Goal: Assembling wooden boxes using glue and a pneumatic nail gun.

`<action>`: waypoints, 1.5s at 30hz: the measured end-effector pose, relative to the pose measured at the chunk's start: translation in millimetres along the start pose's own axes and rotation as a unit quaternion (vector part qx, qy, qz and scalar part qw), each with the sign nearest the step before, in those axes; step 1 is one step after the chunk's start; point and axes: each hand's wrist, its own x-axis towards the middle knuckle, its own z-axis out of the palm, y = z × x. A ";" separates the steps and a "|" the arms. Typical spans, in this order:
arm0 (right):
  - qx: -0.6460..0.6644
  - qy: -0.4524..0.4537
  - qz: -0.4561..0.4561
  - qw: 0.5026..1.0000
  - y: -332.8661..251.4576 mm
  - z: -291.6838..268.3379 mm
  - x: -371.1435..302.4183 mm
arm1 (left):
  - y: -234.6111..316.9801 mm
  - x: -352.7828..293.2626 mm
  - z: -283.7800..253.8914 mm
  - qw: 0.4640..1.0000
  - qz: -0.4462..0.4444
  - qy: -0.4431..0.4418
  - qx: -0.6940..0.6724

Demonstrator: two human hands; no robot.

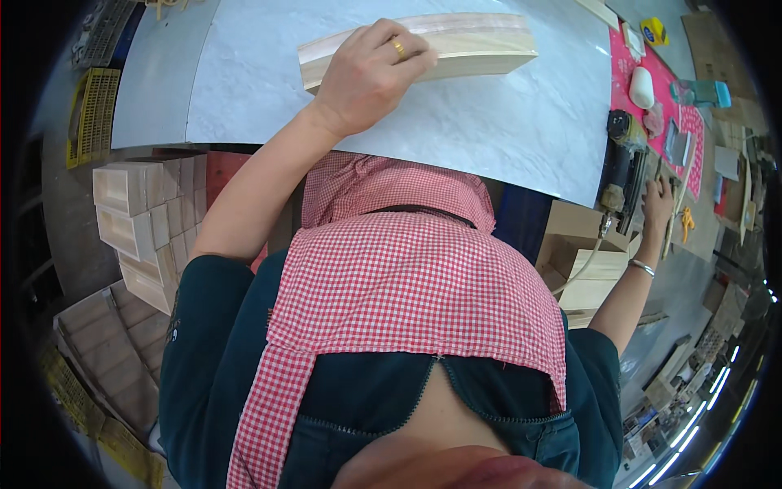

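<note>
My left hand [371,77], with a gold ring, is closed over the near left part of a long, pale wooden box [481,49]. The box lies on the white marbled tabletop [489,122], and the hand hides part of its side. Out to the right, at arm's length, my right hand [656,202] has curled fingers beside a side bench. Something thin shows at its fingertips, too small to name. A silver bangle circles that wrist.
Small wooden boxes [130,224] are stacked below left, beside a yellow crate [94,118]. At right, a dark air tool [621,155] with a hose hangs by the table edge. The side bench carries a white spool [642,87], a teal container [709,94] and orange-handled scissors [688,222].
</note>
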 end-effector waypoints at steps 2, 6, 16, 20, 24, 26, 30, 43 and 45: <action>0.016 0.007 -0.011 1.000 4.0 -0.5 0.7 | -0.6 -0.8 0.4 1.000 0.001 0.002 -0.013; -0.130 0.081 -0.020 0.988 43.4 7.1 10.5 | -3.7 -7.1 1.3 0.999 0.000 0.022 -0.035; -0.154 0.088 -0.050 0.983 114.7 32.5 56.3 | 0.4 -0.9 1.0 0.999 -0.021 0.006 -0.043; -0.190 0.080 -0.014 0.978 52.6 31.4 29.7 | 4.9 0.9 -17.2 0.996 -0.075 -0.044 -0.033; -0.200 0.086 0.017 0.976 14.0 26.8 15.9 | 7.1 11.2 -27.2 0.968 -0.165 -0.185 0.044; -0.099 0.214 -0.091 0.968 18.0 28.8 23.5 | 5.5 17.2 -24.5 0.943 -0.229 -0.240 0.000; 0.002 0.258 -0.201 0.945 -66.0 25.7 10.3 | 6.2 18.1 -19.2 0.946 -0.239 -0.220 -0.001; -0.102 -0.010 -0.007 0.995 -164.5 55.9 122.4 | 5.4 21.0 -19.2 0.948 -0.253 -0.189 -0.044; -0.088 0.085 0.005 0.992 -116.8 65.0 159.3 | 5.5 24.6 -5.5 0.960 -0.225 -0.163 -0.021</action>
